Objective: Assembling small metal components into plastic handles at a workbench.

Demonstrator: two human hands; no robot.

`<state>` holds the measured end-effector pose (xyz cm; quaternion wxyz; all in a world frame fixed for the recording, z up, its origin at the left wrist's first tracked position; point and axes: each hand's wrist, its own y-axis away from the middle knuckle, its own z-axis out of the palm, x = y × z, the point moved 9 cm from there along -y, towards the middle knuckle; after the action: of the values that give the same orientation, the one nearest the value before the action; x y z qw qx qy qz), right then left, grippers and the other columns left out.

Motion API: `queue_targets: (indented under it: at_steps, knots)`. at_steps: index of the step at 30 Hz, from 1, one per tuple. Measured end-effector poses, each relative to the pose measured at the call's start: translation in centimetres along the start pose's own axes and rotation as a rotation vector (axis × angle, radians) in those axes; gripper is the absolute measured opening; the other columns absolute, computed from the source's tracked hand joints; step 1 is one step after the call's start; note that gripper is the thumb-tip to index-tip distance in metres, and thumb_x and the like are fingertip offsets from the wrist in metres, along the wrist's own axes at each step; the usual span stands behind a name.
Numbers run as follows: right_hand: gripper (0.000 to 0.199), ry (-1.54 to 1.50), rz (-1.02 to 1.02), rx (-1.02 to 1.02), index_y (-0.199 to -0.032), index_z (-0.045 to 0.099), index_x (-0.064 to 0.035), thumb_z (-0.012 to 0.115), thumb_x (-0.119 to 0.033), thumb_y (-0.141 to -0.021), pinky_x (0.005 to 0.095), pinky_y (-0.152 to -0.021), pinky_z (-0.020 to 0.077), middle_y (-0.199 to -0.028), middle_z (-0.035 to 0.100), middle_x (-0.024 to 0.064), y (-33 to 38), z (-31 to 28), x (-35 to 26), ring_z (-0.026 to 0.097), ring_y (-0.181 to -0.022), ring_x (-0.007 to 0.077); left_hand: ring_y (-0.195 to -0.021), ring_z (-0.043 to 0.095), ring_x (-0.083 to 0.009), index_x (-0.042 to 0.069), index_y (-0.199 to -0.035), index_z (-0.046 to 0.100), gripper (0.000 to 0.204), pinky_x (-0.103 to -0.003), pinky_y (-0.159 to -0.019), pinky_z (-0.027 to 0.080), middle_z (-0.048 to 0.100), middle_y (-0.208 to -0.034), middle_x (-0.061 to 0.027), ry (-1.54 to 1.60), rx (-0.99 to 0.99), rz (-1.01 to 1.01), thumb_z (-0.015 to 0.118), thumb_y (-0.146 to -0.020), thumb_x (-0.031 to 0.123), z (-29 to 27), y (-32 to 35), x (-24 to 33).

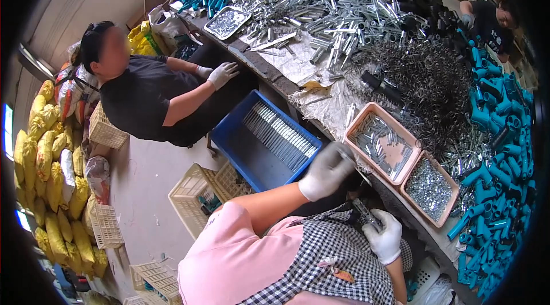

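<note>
Fingers of right hand (pixel 385 240) clamped on metal part (pixel 366 214); left hand (pixel 326 171) fingers curled, grip unclear, w/ pink tray (pixel 354 126) just beside.

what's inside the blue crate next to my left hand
The blue crate holds a neat row of silvery metal bars along its far side; the rest shows bare blue floor. The left hand covers its near corner, hiding anything there.

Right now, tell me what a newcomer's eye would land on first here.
The heaps on the long table: silver metal tubes at the far end, teal tubes piled along the right. Nearer, the gloved left hand is raised beside a pink tray of small metal parts, while the right hand grips a dark tool.
</note>
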<state>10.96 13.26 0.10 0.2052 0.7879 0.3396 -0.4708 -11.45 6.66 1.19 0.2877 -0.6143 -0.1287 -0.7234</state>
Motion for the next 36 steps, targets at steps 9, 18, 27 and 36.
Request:
queue_targets:
  at_steps: [9,18,27,36]
  knots:
    - [0.043,0.066,-0.012,0.012,-0.1,0.068,0.0016,0.082,-0.017,-0.064,0.0403,-0.072,0.0547,-0.089,0.069,0.0212,0.6,-1.0,-1.3,0.068,-0.081,0.0367,-0.083,0.059,-0.0348,0.003,-0.097,0.054,0.021,-0.041,-0.074,0.048,0.058,-0.087,-0.0159,-0.325,-0.384,0.088,0.067,-0.082,0.008,9.1,4.6,-1.1]
    - [0.042,0.747,-0.692,0.058,-0.104,0.063,-0.0042,0.075,-0.024,-0.07,0.0443,-0.062,0.0458,-0.086,0.061,0.01,2.4,-1.0,-6.8,0.058,-0.073,0.0311,-0.085,0.06,-0.0149,-0.001,-0.113,0.056,0.027,-0.03,-0.078,0.052,0.065,-0.095,-0.009,-0.169,-0.207,-0.537,0.06,-0.089,0.01,7.2,2.9,-5.1]
    - [0.042,0.556,-0.581,0.037,-0.102,0.062,-0.0024,0.076,-0.022,-0.067,0.0475,-0.058,0.0454,-0.081,0.059,0.0135,1.4,0.5,-6.7,0.058,-0.068,0.0361,-0.086,0.063,-0.0347,-0.001,-0.109,0.052,0.031,-0.041,-0.077,0.05,0.063,-0.09,-0.0213,-0.439,-0.237,-0.281,0.064,-0.086,0.017,8.3,4.0,-3.5]
    - [0.026,0.292,-0.287,-0.039,-0.079,0.06,-0.0028,0.077,-0.014,-0.063,0.0451,-0.058,0.0471,-0.071,0.058,0.0184,-0.6,-0.4,-5.5,0.057,-0.065,0.0402,-0.09,0.065,-0.0334,0.001,-0.111,0.056,0.029,-0.04,-0.079,0.053,0.064,-0.097,-0.0202,-0.411,-0.3,0.072,0.063,-0.086,0.011,9.3,2.7,0.2]
